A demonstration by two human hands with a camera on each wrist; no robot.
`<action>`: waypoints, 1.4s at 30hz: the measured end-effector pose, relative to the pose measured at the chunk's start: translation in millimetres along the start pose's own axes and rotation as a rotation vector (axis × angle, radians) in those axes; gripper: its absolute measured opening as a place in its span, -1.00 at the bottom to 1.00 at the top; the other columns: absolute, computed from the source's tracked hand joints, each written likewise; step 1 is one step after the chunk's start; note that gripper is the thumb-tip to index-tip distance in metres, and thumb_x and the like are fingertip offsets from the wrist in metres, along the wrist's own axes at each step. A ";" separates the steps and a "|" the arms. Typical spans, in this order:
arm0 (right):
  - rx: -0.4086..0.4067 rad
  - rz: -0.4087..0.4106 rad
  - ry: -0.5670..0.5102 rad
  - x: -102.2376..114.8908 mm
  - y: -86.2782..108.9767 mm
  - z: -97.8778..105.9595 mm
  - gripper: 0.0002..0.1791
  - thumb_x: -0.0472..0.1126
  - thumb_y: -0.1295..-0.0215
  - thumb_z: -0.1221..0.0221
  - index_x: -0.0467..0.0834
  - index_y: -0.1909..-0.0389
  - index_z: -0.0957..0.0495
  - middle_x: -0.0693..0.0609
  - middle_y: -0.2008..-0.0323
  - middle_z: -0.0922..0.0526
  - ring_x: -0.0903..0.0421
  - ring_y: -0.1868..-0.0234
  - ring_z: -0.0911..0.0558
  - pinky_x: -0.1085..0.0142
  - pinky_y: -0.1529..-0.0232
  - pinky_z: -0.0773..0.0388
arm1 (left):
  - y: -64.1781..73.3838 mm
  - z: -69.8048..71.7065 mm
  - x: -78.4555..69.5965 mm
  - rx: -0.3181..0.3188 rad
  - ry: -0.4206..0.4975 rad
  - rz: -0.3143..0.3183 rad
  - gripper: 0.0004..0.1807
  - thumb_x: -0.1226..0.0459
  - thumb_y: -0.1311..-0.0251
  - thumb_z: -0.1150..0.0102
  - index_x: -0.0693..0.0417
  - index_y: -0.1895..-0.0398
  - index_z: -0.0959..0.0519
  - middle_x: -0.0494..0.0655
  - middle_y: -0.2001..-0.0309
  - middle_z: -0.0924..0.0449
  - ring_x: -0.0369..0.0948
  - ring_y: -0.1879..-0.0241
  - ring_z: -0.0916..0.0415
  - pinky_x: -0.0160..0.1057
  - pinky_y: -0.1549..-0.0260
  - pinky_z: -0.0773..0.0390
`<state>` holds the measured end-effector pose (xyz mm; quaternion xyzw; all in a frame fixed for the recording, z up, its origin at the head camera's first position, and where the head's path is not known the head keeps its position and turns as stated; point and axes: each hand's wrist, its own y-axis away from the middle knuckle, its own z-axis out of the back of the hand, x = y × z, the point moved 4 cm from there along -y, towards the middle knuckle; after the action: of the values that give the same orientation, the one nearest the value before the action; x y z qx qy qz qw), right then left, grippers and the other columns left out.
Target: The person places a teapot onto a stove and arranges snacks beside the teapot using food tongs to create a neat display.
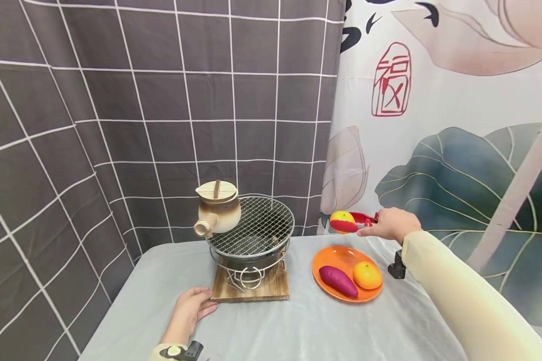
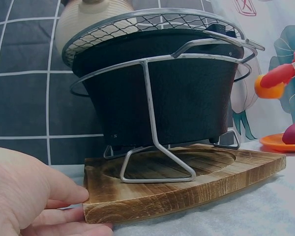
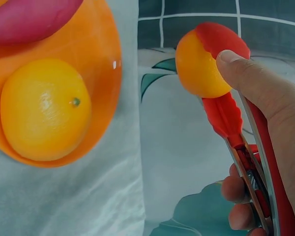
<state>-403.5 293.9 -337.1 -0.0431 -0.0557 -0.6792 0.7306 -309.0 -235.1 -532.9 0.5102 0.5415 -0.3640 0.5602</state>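
Observation:
My right hand [image 1: 390, 224] grips red-tipped tongs [image 3: 258, 142], which clasp an orange [image 3: 199, 66] in the air above the back of an orange plate [image 1: 327, 255]. On that plate lie a purple sweet potato [image 1: 339, 281] and a second orange [image 1: 367, 275]. My left hand [image 1: 190, 307] pinches the front left corner of a wooden board [image 2: 187, 194], thumb and fingers at its edge. On the board stands a black grill stove [image 2: 157, 93] in a wire stand, topped by a mesh grate [image 1: 262, 225].
A clay teapot [image 1: 226, 215] with a wooden lid sits on the grate's left side, its hollow handle pointing toward the front left. Pale cloth [image 1: 289, 331] covers the table. Behind it hang a grey gridded curtain [image 1: 162, 100] and a printed white one [image 1: 433, 110].

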 end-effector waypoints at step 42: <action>-0.096 0.053 0.038 107.1 -25.8 57.1 -0.29 0.51 0.00 -0.27 -0.12 0.37 -0.57 -0.02 0.49 -0.62 -0.02 0.41 -0.58 0.21 0.53 -0.57 | 2.4 0.7 -2.7 0.014 0.008 -0.007 -0.60 0.50 -0.31 -0.11 0.64 -0.13 -0.34 0.13 0.21 -0.64 -0.14 0.36 -0.68 -0.11 0.23 -0.81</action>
<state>-422.9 194.2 -266.0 -0.0670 -0.0079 -0.6621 0.7464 -307.0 -235.7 -529.9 0.5137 0.5430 -0.3679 0.5531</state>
